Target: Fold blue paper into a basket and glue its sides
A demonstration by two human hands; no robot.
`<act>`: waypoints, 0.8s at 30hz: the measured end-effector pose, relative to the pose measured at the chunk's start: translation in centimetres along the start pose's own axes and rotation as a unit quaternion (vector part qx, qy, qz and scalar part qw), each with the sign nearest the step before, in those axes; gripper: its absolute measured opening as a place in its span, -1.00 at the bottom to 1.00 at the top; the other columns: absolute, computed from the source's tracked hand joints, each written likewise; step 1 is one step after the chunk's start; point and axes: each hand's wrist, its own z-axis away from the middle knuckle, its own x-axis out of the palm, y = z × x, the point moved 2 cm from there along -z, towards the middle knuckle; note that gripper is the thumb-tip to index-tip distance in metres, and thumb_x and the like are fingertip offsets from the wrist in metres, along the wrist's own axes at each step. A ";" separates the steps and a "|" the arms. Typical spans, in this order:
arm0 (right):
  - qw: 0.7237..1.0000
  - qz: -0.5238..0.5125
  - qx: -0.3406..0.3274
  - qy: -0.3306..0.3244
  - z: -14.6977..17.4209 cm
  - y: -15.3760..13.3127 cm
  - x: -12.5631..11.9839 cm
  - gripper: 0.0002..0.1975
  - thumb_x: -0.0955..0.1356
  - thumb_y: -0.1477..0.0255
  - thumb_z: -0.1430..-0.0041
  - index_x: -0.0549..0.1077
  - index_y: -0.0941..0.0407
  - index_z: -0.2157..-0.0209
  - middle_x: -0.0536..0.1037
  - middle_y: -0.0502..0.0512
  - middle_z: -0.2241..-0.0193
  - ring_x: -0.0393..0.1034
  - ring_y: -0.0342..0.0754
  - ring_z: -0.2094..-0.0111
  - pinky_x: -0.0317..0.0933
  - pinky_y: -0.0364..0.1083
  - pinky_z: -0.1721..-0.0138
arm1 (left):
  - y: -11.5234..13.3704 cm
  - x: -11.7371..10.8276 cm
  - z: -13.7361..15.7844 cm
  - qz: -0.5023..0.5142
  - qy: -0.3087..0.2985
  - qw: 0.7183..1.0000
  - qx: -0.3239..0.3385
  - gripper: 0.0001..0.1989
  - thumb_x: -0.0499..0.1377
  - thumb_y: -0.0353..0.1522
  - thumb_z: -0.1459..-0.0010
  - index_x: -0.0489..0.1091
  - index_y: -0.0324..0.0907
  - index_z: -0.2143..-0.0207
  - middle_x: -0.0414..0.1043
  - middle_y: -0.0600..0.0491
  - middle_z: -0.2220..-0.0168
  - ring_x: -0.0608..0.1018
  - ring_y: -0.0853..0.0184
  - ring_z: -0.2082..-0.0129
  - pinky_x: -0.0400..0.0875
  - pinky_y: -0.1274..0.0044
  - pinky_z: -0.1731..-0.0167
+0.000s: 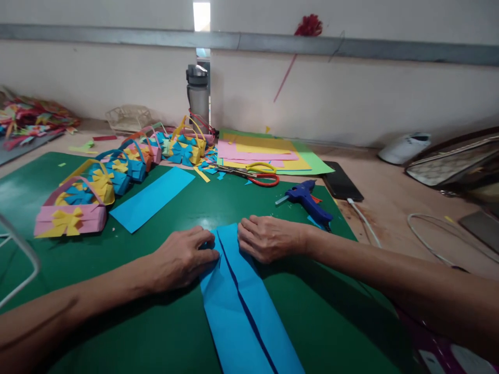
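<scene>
A sheet of blue paper (249,311) lies lengthwise before me on the green mat (163,322), its two long sides folded in so that they nearly meet along a dark middle gap. At its far left corner, the fingers of my left hand (183,258) are closed on the edge. My right hand (268,239) grips the far right edge with curled fingers. Both fingertips are partly hidden. Another blue paper strip (153,200) lies flat beyond my left hand. Past my right hand rests a blue glue gun (307,200).
Small paper baskets with bows (70,219) line the mat's left side. Scissors (259,174) lie before stacked coloured paper (268,153). A bottle (198,98) stands by the wall. At right are a black phone (343,181) with a white cable (364,222) and a bag (452,161).
</scene>
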 end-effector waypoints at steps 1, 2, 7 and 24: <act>1.000 -0.004 0.009 -0.005 0.0 -0.1 -0.1 -0.77 0.15 0.57 -0.24 0.37 0.22 0.40 0.45 0.15 0.48 0.30 -0.04 0.48 -0.04 -0.07 0.55 | 0.0 -0.1 0.0 0.007 -0.003 1.000 -0.003 -0.76 -0.04 -0.33 -0.28 0.42 -0.14 0.21 0.37 -0.04 0.24 0.37 0.29 0.34 0.25 0.51 0.45; 1.000 -0.010 0.019 -0.013 0.0 -0.2 -0.2 -0.78 0.15 0.57 -0.24 0.38 0.22 0.39 0.45 0.16 0.47 0.30 -0.04 0.47 -0.02 -0.07 0.54 | 0.0 -0.1 0.1 0.013 -0.007 1.000 -0.006 -0.76 -0.03 -0.32 -0.27 0.41 -0.13 0.20 0.37 -0.04 0.23 0.37 0.29 0.33 0.25 0.50 0.43; 0.988 -0.071 0.130 -0.050 -0.1 -0.9 -1.3 -0.84 0.21 0.56 -0.20 0.41 0.23 0.35 0.46 0.23 0.34 0.32 0.04 0.32 0.12 -0.04 0.42 | -0.2 0.1 0.3 0.050 -0.013 0.999 -0.010 -0.79 0.02 -0.32 -0.24 0.40 -0.11 0.16 0.34 -0.04 0.20 0.36 0.29 0.30 0.26 0.47 0.37; 0.864 -0.374 0.338 -0.008 -1.0 -4.1 -2.8 -0.82 0.22 0.56 -0.20 0.44 0.18 0.37 0.50 0.15 0.32 0.34 -0.08 0.30 0.16 -0.14 0.35 | 0.1 0.4 0.3 0.102 0.067 0.992 0.021 -0.76 0.00 -0.37 -0.26 0.44 -0.20 0.35 0.39 -0.02 0.35 0.35 0.34 0.41 0.22 0.51 0.42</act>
